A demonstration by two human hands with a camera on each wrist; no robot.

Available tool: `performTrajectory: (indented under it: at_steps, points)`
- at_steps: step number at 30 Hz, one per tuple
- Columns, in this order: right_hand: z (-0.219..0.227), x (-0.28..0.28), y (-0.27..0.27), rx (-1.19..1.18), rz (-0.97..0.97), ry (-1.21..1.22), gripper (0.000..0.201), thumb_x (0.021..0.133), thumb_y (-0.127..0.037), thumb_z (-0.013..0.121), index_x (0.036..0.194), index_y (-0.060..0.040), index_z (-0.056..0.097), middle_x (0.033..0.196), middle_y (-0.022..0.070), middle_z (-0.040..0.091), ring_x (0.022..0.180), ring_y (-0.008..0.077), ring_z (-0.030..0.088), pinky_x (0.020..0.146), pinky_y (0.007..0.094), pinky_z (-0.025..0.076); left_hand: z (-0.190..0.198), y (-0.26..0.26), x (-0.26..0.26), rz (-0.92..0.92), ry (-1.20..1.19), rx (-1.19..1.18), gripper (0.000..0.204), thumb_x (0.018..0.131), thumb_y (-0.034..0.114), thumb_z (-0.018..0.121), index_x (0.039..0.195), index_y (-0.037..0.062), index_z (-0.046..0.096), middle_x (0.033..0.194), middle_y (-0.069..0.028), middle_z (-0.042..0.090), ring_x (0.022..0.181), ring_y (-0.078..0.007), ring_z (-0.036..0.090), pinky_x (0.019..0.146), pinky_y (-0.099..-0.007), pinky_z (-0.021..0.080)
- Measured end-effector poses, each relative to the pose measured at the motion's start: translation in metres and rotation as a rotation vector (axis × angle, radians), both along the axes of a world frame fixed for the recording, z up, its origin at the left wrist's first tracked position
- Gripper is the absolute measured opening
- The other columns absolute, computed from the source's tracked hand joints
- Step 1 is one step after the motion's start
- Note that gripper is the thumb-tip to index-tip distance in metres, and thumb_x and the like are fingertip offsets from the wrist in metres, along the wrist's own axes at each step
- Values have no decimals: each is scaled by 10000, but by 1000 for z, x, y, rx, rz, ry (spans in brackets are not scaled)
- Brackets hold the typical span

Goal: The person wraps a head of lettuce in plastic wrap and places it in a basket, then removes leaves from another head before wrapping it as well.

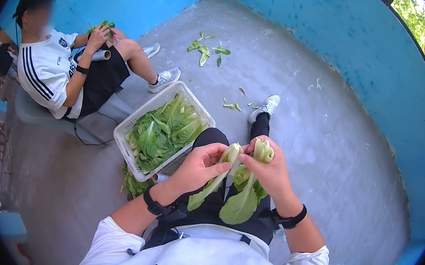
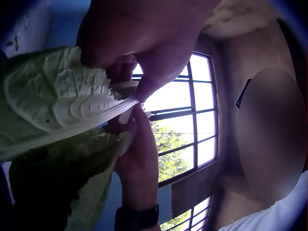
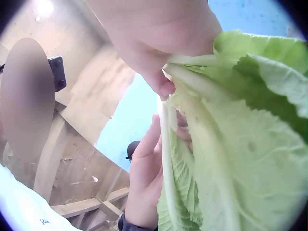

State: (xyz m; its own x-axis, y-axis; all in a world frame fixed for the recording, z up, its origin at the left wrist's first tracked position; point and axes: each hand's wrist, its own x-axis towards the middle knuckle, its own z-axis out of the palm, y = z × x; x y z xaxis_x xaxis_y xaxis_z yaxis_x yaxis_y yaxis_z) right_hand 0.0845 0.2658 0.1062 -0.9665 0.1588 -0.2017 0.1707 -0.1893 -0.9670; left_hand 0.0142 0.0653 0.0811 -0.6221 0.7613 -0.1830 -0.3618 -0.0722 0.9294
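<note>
In the head view my left hand [image 1: 206, 165] pinches a long lettuce leaf [image 1: 212, 188] by its thick pale stalk, and the leaf's green blade hangs toward my lap. Just to the right, my right hand [image 1: 269, 168] grips a small lettuce head [image 1: 243, 204], its whitish base pointing up and its leaves drooping. Fingertips of both hands come close together between the two stalks. The right wrist view shows the lettuce head's broad leaves [image 3: 226, 130] beside the left hand [image 3: 144, 178]. From the left wrist, the leaf's ribbed blade [image 2: 48, 101] fills the left side.
A white plastic basket [image 1: 121, 134] heaped with lettuce leaves [image 1: 158, 134] stands by my left knee. More leaves [image 1: 134, 184] lie beneath it. Loose leaf scraps [image 1: 203, 54] lie on the grey floor ahead. Another person [image 1: 56, 69] sits at the left, handling greens.
</note>
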Motion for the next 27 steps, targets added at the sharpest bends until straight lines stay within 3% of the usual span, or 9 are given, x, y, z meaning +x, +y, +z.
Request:
performTrajectory:
  at_steps: [4, 7, 11, 14, 15, 18, 19, 22, 27]
  points:
    - [-6, 3, 5, 240, -43, 97, 175, 861, -46, 776, 940, -30, 620, 861, 22, 701, 774, 95, 656, 678, 289, 528, 5, -4, 0, -47, 13, -44, 281, 1012, 118, 659, 1259, -1, 597, 1083, -11, 657, 966, -75, 635, 875, -256, 522]
    - [9, 5, 14, 528, -7, 112, 184, 847, -48, 767, 958, -17, 624, 819, 85, 719, 726, 129, 687, 655, 318, 525, 5, -5, 0, -90, -25, -78, 241, 1021, 106, 636, 1235, 5, 591, 1030, 2, 643, 921, -72, 635, 842, -249, 524]
    - [10, 3, 38, 903, -115, 106, 176, 836, -69, 755, 961, -10, 646, 761, 147, 687, 655, 208, 693, 619, 353, 506, 0, -17, -5, -88, -51, -109, 219, 1017, 95, 624, 1215, 9, 585, 998, -21, 651, 901, -102, 649, 824, -272, 531]
    - [19, 1, 55, 765, 203, -182, 134, 840, -73, 745, 920, -13, 656, 733, 129, 674, 612, 233, 661, 600, 369, 492, 0, -27, -9, -48, -41, -136, 214, 1012, 99, 629, 1203, 12, 589, 1000, -31, 654, 898, -114, 654, 833, -275, 529]
    - [11, 0, 58, 730, 359, -155, 141, 854, -110, 755, 900, -20, 656, 709, 121, 647, 603, 217, 632, 587, 374, 477, -2, -29, -10, -21, -45, -142, 221, 1009, 103, 631, 1206, 11, 590, 1007, -40, 657, 903, -126, 658, 845, -287, 533]
    - [-4, -14, 56, 744, 478, -205, 195, 850, -137, 795, 895, -12, 651, 731, 85, 669, 662, 136, 581, 625, 361, 493, -5, -30, -13, 2, -53, -134, 216, 1010, 104, 628, 1202, 11, 590, 1008, -47, 659, 907, -138, 661, 854, -297, 537]
    - [-6, -23, 57, 713, 339, -217, 168, 876, -105, 770, 884, 1, 639, 827, 72, 715, 685, 111, 584, 618, 333, 501, -4, -29, -13, 12, -57, -124, 216, 1009, 103, 630, 1201, 11, 590, 1008, -49, 660, 908, -141, 661, 857, -299, 539]
    - [-10, -42, 66, 575, -44, -54, 116, 891, -51, 718, 953, 14, 645, 789, 77, 689, 677, 129, 598, 627, 318, 503, -1, -27, -10, 50, -93, -88, 223, 998, 91, 649, 1198, 13, 591, 1009, -52, 660, 911, -147, 662, 861, -304, 541]
    - [-3, -34, 48, 512, -65, 4, 107, 887, -42, 737, 946, 16, 669, 854, 36, 698, 759, 87, 598, 686, 276, 500, -14, -22, -8, 136, -91, -8, 298, 928, 33, 740, 1187, 16, 593, 1011, -31, 661, 924, -124, 658, 860, -296, 544]
